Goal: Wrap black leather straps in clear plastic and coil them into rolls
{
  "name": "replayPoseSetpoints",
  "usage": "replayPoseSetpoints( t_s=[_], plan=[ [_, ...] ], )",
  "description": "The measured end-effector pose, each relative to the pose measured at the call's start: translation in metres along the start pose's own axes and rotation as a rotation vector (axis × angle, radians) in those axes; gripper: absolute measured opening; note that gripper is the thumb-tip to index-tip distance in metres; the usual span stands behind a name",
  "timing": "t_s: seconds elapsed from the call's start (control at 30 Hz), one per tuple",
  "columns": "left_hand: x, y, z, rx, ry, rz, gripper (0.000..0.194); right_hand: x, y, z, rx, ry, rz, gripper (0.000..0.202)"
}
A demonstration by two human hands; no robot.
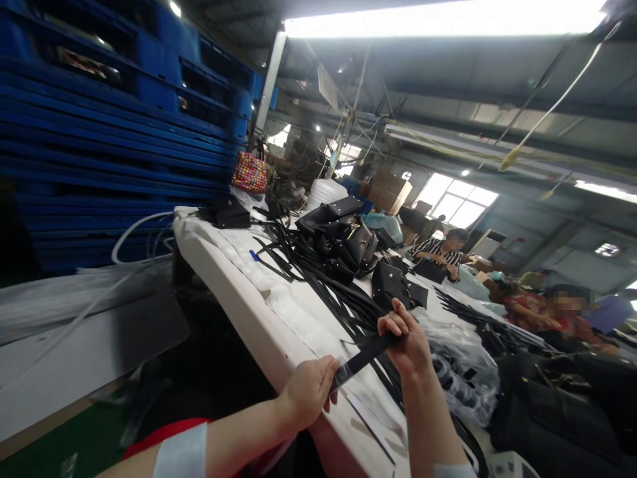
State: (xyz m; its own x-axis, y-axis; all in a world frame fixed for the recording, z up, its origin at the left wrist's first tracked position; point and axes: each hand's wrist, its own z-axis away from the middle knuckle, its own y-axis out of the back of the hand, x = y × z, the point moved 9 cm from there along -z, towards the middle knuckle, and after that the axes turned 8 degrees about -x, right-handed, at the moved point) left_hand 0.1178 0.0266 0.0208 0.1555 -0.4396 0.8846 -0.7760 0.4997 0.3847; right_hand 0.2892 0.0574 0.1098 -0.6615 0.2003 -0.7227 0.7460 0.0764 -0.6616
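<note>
In the head view, a black strap (pixel 361 360) is stretched between the two hands, above the near part of the white table (pixel 233 282). The left hand (pixel 306 395) is closed on its lower end, near the table edge; the right hand (pixel 411 342) curls its fingers round the upper end, index finger raised. That raised finger probably leaves the right grip resting on fewer fingers, so a hard pull could slide the strap out or let it twist. Its underside is hidden, so a twist there could be missed

Just behind it lies a tangle of loose straps (pixel 326 285); if the held one dips, it could snag on them or get mixed in, being just as dark. The crumpled plastic bag (pixel 472 382) beside the right forearm could catch on the arm and drag across the table. The pile of black handbags (pixel 343 236) farther back looks unevenly stacked, and a tug on straps trapped against it might shift a bag. A strap dropped from the left hand could slip over the edge
</note>
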Motion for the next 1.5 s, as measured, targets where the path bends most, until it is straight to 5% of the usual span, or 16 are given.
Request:
replayPoseSetpoints(
  t_s=[0.27,0.43,0.6,0.7,0.83,0.93,1.17,1.27,1.5],
  plan=[
    [0.065,0.016,-0.048,0.004,-0.113,0.323,0.052,-0.038,-0.073,0.006,-0.137,0.12,0.459,0.038],
    [0.109,0.03,-0.067,0.037,-0.199,0.39,0.05,-0.017,-0.095,0.011,-0.224,-0.125,0.67,0.045],
    [0.115,0.021,-0.068,-0.009,-0.183,0.278,0.05,-0.093,-0.088,-0.008,-0.06,0.052,0.411,0.021],
    [0.13,0.024,-0.077,-0.009,-0.232,0.258,0.051,-0.12,-0.107,-0.014,-0.11,0.063,0.507,0.028],
    [0.167,0.045,-0.093,0.048,-0.318,0.292,0.052,-0.091,-0.147,-0.003,-0.335,-0.041,0.799,0.047],
    [0.186,0.057,-0.095,0.097,-0.384,0.305,0.053,-0.07,-0.159,0.004,-0.399,-0.136,0.927,0.053],
    [0.167,0.034,-0.091,0.008,-0.322,0.215,0.051,-0.173,-0.164,-0.012,-0.165,0.196,0.73,0.038],
    [0.175,0.04,-0.093,0.015,-0.345,0.254,0.051,-0.165,-0.175,-0.012,-0.265,0.11,0.858,0.05],
    [0.215,0.069,-0.096,0.091,-0.464,0.34,0.052,-0.09,-0.186,0.007,-0.41,-0.054,0.942,0.057]
  ],
)
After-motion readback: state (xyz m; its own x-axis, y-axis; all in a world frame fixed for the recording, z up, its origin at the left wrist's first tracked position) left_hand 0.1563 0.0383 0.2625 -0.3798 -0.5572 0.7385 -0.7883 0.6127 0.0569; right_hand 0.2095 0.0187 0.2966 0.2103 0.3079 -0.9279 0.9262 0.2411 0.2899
